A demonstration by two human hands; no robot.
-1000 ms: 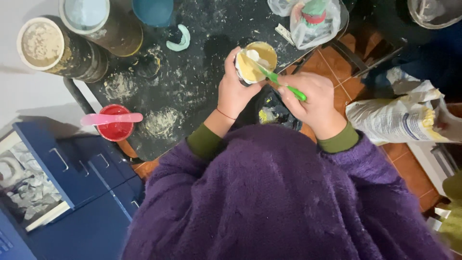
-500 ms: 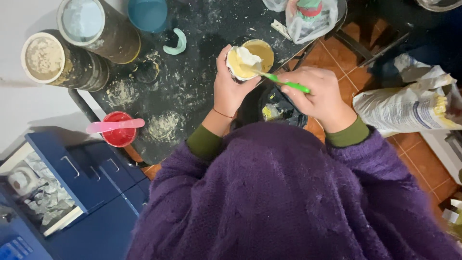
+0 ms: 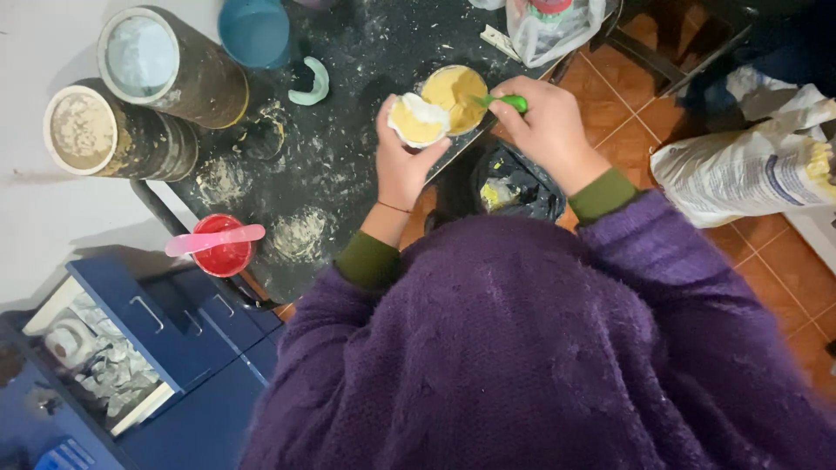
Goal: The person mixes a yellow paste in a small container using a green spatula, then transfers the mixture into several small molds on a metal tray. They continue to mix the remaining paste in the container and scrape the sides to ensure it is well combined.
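One green spatula (image 3: 503,102), tip leftward, near-level.

The left hand (image 3: 402,161) is raised with its fingers curled closed in a cupping grip, wrist straight, forearm angled up from the body. The right hand (image 3: 544,130) is clenched, thumb and fingers pinched together, wrist bent slightly inward.

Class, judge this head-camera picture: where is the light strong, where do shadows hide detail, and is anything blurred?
Head view: light is brightest on the white wall and white sack; the top right corner is in deep shadow; the left hand, right hand and green spoon look slightly soft.
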